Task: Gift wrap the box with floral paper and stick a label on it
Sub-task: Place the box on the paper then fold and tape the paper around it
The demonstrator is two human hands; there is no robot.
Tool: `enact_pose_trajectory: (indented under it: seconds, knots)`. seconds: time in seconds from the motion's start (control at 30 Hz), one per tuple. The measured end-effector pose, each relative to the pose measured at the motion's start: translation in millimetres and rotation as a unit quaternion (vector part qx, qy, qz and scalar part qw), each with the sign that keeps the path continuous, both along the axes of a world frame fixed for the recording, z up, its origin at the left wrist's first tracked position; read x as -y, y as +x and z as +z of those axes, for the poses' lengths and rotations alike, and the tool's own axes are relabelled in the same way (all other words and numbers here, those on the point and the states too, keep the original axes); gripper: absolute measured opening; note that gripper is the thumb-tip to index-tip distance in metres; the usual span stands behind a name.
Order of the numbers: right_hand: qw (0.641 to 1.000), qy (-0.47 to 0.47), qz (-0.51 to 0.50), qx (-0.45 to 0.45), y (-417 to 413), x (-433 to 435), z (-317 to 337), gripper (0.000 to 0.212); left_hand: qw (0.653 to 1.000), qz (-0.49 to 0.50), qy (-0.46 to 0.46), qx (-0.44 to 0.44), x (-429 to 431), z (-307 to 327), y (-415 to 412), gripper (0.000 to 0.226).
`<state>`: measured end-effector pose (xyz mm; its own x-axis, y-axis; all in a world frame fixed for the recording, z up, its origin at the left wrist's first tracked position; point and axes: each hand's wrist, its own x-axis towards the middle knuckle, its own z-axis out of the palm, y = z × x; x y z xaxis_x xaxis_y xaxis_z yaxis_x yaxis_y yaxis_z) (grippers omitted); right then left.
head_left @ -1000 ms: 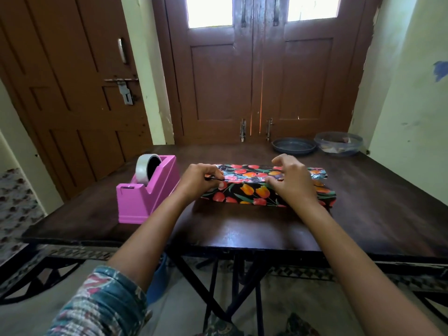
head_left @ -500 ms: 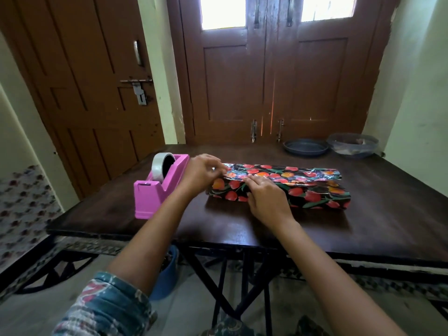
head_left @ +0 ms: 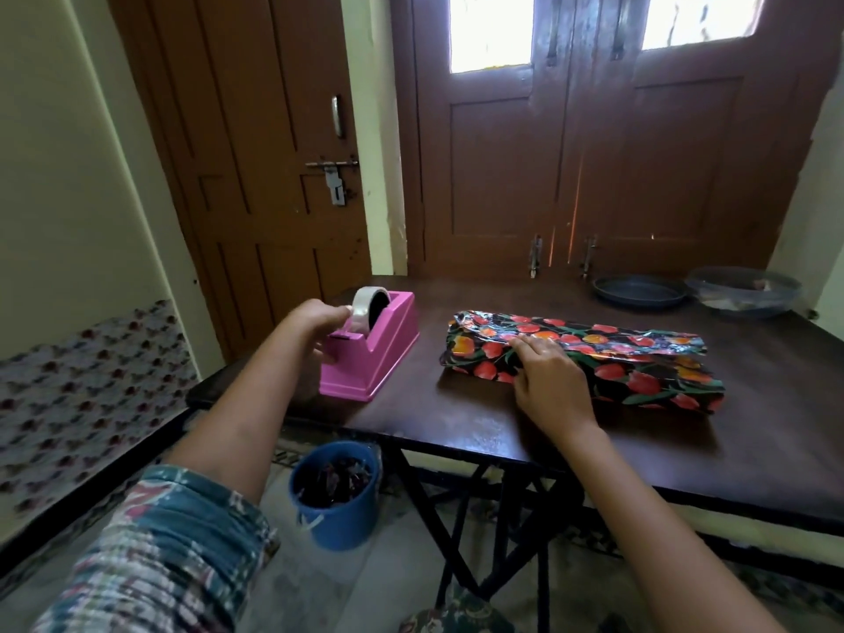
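A long box wrapped in black floral paper with red and orange tulips lies on the dark wooden table. My right hand presses flat on its near left part, holding the paper fold down. At the table's left edge stands a pink tape dispenser with a roll of clear tape. My left hand is at the dispenser's near end, fingers curled at the roll and the cutter. Whether it pinches the tape end is hidden.
A dark round plate and a clear bowl sit at the table's far right, in front of brown double doors. A blue bucket with scraps stands on the floor under the table's left side. A patterned bed lies left.
My left hand left the box's left end and moved left to the tape dispenser. My right hand stayed pressing on the box. The camera turned left.
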<state>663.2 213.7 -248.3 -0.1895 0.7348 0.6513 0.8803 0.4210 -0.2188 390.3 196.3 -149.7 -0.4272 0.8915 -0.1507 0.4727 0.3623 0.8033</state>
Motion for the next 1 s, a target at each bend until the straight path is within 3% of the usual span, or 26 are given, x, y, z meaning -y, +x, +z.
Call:
enact_pose_trajectory:
  seconds: [0.3,0.63,0.73,0.83,1.0]
  knots:
    - [1.000,-0.003,0.002,-0.020,-0.3,0.0,-3.3,0.051,0.990,0.052,0.055,0.121,8.7,-0.9,8.4,0.046]
    - [1.000,-0.016,0.004,-0.018,1.6,0.5,-3.3,0.052,0.937,0.103,0.185,0.278,19.3,-22.9,-3.7,0.018]
    - [1.000,-0.021,0.006,-0.013,2.0,0.2,-2.2,0.052,0.929,0.108,0.201,0.292,20.1,-35.4,-8.8,0.029]
    - [1.000,-0.018,0.002,-0.018,1.3,0.1,-2.2,0.051,0.923,0.103,0.210,0.304,22.6,-44.6,-7.3,0.011]
    - [1.000,-0.007,0.001,-0.028,0.0,-1.7,-4.5,0.049,0.941,0.095,0.194,0.262,28.5,-60.9,-10.1,0.014]
